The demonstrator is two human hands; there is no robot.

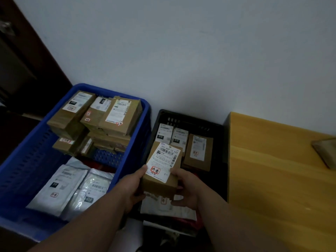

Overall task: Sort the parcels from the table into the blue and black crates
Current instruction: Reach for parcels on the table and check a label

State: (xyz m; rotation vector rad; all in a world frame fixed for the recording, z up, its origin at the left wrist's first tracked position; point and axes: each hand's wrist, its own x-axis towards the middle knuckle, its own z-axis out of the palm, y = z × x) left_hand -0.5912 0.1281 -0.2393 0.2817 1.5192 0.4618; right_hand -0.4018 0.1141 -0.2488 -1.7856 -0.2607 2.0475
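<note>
Held label-up in a two-handed grip, left hand (132,186) and right hand (185,188) clasping the cardboard parcel (161,170) above the black crate's (190,116) near left corner, beside the blue crate (112,89); best to read the red stamp, then lower flat into a free gap

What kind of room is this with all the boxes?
Probably a small parcel sorting room: a blue crate and a black crate hold labelled parcels, and both hands hold one box beside a table.
</note>
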